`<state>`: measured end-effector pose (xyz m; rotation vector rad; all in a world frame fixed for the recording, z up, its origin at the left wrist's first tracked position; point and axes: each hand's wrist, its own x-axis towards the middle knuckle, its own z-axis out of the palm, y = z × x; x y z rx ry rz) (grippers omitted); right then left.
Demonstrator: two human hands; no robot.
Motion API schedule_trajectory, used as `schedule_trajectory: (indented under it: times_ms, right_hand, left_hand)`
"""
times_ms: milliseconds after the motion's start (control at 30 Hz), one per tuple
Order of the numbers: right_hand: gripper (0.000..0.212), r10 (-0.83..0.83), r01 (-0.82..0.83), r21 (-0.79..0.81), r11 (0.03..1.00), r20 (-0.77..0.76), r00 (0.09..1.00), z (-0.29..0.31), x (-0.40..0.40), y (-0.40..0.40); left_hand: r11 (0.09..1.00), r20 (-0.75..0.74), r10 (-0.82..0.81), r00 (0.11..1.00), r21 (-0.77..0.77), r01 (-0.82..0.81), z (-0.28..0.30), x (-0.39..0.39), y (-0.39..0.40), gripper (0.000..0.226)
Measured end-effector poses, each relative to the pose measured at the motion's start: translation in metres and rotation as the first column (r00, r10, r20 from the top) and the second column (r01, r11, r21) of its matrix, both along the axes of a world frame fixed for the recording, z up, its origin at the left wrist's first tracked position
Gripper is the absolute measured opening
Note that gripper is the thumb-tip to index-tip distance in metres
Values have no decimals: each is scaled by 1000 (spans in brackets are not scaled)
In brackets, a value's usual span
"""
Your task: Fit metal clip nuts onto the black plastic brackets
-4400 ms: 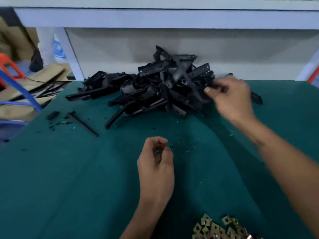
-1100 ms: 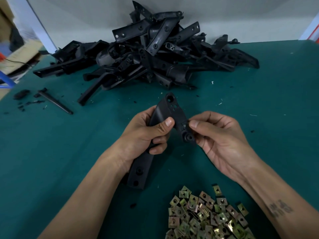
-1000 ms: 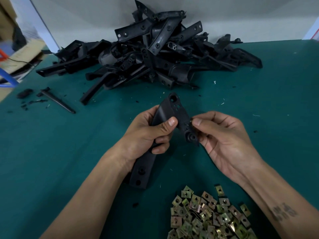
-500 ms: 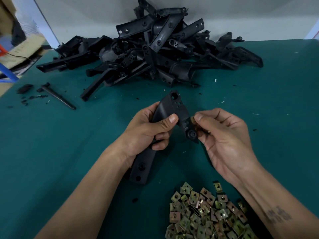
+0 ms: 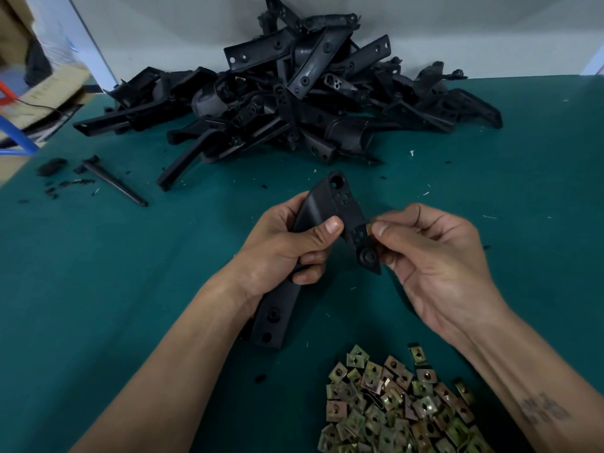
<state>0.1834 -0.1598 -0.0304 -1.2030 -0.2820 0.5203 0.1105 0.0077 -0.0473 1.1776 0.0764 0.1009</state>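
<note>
My left hand grips a long black plastic bracket around its middle, above the green table. Its upper end bends to the right and ends in a round boss. My right hand pinches a small brass-coloured clip nut between thumb and forefinger, right against the bracket's right edge. Most of the nut is hidden by my fingertips. A heap of loose clip nuts lies at the near right.
A big pile of black brackets fills the back of the green table, against a pale wall. A thin black rod and small black scraps lie at the left. Cardboard and a blue frame stand off the table's left edge.
Earlier my right hand took a bracket from the pile. Over the last second both hands held it in front of me, and my right fingers brought the clip nut against its right edge.
</note>
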Motion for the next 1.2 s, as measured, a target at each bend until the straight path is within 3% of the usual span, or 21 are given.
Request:
schedule_trajectory:
  times_ms: [200,433,633,900,1000,1133,1200]
  right_hand:
    - [8,65,-63,-69,996,24,998,8,8,-4]
    - [6,-88,93,78,993,-66,994,-1,-16,7]
    - [21,-27,49,150,988,-141,990,4,-20,2]
    - [8,45,-33,141,989,-82,996,5,-25,2]
    - [13,138,-127,122,984,-89,987,7,-19,-2]
    - [44,189,-188,30,982,-57,980,14,-11,-11]
    - [44,182,-181,15,983,-53,982,16,-14,-11]
  left_hand:
    - [1000,6,-27,1000,14,27,-1,1,1,10]
    - [999,11,38,999,25,-38,-2,1,1,9]
    - [998,18,56,998,-40,-56,-2,0,-1,8]
    - [997,32,64,997,-33,-63,-4,1,0,9]
    - [997,38,70,997,-37,-69,-4,1,0,7]
    - [996,36,85,996,-35,-84,-2,1,-1,6]
    - [995,36,97,995,-29,-96,-2,1,-1,6]
